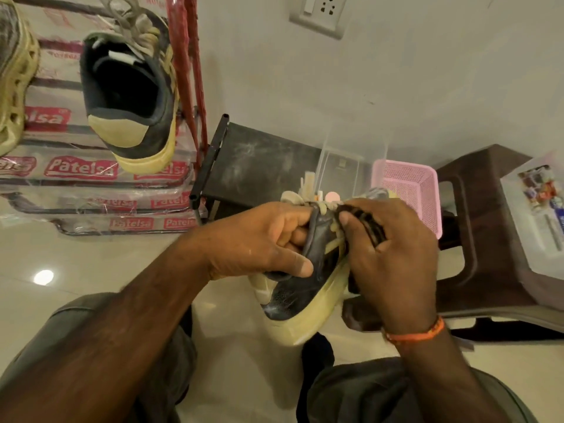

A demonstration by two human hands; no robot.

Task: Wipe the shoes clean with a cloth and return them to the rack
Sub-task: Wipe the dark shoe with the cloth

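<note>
My left hand (262,242) grips a black sneaker (300,293) with a pale yellow sole by its collar, fingers inside the opening and thumb on the outer side. The shoe hangs in the air above the floor, heel toward me. My right hand (393,254) holds a dark cloth (370,222) bunched in its fingers and presses it against the shoe's side near the laces. The matching black and yellow sneaker (131,96) sits on the shoe rack (91,175) at upper left, heel out. A second, beige shoe (12,71) rests on the rack's far left.
A black low stand (253,166) is behind the held shoe. A pink mesh basket (412,190) and a clear container (354,154) are beside it. A brown plastic stool (482,227) carrying a clear box (537,215) stands at right. My knees fill the bottom.
</note>
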